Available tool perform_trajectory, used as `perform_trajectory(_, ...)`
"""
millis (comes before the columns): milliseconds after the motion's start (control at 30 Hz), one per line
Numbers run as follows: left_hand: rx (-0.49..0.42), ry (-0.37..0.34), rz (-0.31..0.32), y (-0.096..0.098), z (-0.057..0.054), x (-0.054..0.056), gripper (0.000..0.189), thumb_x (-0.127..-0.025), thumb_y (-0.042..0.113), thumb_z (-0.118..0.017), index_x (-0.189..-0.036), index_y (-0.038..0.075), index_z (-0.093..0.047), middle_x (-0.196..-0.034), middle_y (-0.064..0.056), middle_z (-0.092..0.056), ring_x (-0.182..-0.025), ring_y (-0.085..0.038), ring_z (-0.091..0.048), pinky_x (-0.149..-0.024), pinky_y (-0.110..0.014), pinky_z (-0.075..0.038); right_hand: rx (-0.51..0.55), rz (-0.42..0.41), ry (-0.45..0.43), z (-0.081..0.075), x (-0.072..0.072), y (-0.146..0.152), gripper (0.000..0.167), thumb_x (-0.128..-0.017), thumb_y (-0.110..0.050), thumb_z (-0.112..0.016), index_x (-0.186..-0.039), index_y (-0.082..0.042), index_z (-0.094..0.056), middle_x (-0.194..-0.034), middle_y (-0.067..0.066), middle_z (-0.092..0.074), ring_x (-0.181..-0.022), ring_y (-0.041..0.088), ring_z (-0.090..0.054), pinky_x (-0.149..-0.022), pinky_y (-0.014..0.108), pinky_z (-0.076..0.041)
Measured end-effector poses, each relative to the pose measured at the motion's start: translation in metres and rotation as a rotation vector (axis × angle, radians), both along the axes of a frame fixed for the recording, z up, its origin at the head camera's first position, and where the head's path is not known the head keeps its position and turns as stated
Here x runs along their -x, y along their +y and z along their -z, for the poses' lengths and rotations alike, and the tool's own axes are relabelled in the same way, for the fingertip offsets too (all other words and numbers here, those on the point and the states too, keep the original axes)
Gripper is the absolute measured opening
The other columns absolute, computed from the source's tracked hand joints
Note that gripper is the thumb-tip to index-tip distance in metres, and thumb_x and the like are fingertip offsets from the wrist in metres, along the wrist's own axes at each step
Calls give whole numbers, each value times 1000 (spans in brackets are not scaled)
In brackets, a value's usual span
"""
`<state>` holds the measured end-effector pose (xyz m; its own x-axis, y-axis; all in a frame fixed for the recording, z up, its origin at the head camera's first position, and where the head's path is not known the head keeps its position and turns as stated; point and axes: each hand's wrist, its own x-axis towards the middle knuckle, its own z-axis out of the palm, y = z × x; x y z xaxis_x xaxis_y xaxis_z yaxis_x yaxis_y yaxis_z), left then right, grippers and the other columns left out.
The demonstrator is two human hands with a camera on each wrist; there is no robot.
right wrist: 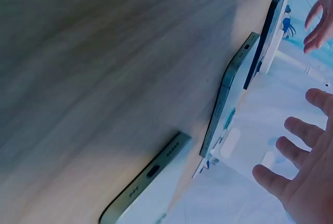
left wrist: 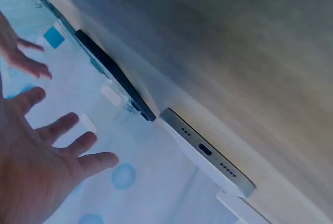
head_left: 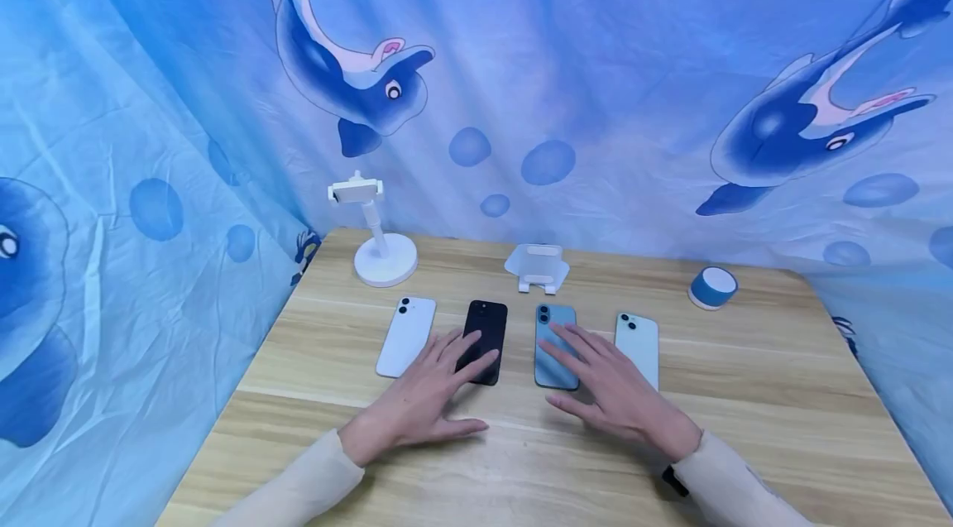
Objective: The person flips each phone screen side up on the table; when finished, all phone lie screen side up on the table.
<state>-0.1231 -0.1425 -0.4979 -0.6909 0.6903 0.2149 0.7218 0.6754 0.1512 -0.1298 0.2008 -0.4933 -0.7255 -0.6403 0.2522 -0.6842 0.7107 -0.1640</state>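
Observation:
Four phones lie face down in a row: a white phone (head_left: pixel 405 337), a black phone (head_left: pixel 487 337), a blue phone (head_left: pixel 556 361) and a pale mint phone (head_left: pixel 642 345). My left hand (head_left: pixel 428 395) hovers with spread fingers, overlapping the black phone's left side in the head view. Over the blue phone, my right hand (head_left: pixel 614 386) is spread the same way and covers part of the pale phone. Both wrist views show the left hand (left wrist: pixel 47 151) and the right hand (right wrist: pixel 307 166) raised above the phones, holding nothing.
At the back left stands a white phone stand (head_left: pixel 385 258) with a round base. A small folding stand (head_left: pixel 539 266) sits at the back middle, and a blue and white cylinder (head_left: pixel 713 289) at the back right. A dolphin-print curtain (head_left: pixel 506 80) hangs behind the wooden table (head_left: pixel 782 378).

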Motion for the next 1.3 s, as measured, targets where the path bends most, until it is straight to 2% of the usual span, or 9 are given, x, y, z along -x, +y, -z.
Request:
perform_trajectory(200, -19, 59, -90, -15, -2, -2, 83, -95, 51, -72, -164, 23, -36, -161, -17, -44, -147, -36, -46, -118, -52, -42, 68, -16, -77, 0, 10, -11, 69, -103, -56, -56, -164, -33, -32, -168, 3, -40, -152, 28, -42, -115, 57, -43)
perform_trajectory(433, -19, 87, -225, -29, -5, -2, 72, -95, 45, -74, -156, 20, -48, -151, -20, -49, -135, -35, -54, -106, -49, -53, 169, 19, -283, -2, 18, -25, 68, -103, -60, -53, -163, -36, -33, -167, -5, -40, -153, 24, -42, -117, 56, -42)
perform_trajectory(600, 0, 56, -307, -37, -4, 0, 67, -94, 44, -75, -151, 17, -54, -148, -21, -50, -131, -38, -54, -103, -52, -54, 206, 28, -380, -9, 27, -33, 69, -101, -60, -57, -162, -35, -35, -165, -5, -43, -152, 24, -43, -116, 55, -43)
perform_trajectory(733, 33, 38, -366, -45, -3, 3, 68, -92, 44, -78, -149, 13, -56, -148, -25, -49, -129, -41, -54, -101, -53, -54, 219, -4, -380, -11, 36, -39, 68, -100, -52, -64, -159, -26, -43, -161, -7, -48, -145, 21, -52, -113, 52, -47)
perform_trajectory(833, 75, 23, -405, -50, -2, 6, 72, -92, 44, -78, -151, 11, -54, -150, -28, -46, -126, -42, -53, -98, -52, -55, 252, -54, -390, -10, 42, -45, 63, -101, -41, -68, -157, -19, -47, -155, -1, -56, -134, 22, -61, -107, 50, -51)
perform_trajectory(1000, 131, -21, -451, -53, -1, 11, 76, -94, 46, -76, -156, 13, -49, -151, -29, -44, -119, -38, -53, -91, -48, -56, 308, -116, -449, -6, 52, -58, 56, -102, -27, -68, -153, -9, -50, -135, 9, -68, -117, 25, -70, -94, 44, -58)
perform_trajectory(1200, 145, -93, -476, -54, 0, 12, 74, -95, 49, -73, -156, 15, -49, -149, -27, -46, -111, -34, -52, -89, -44, -53, 359, -110, -568, -4, 63, -83, 51, -104, -29, -65, -149, -8, -54, -127, 5, -70, -105, 13, -71, -85, 29, -58)
perform_trajectory(1300, 152, -119, -488, -54, -1, 11, 72, -96, 49, -72, -156, 15, -49, -151, -27, -45, -109, -33, -52, -89, -43, -51, 387, -115, -601, -4, 70, -98, 48, -104, -28, -65, -147, -7, -56, -124, 5, -71, -102, 12, -70, -84, 28, -57)
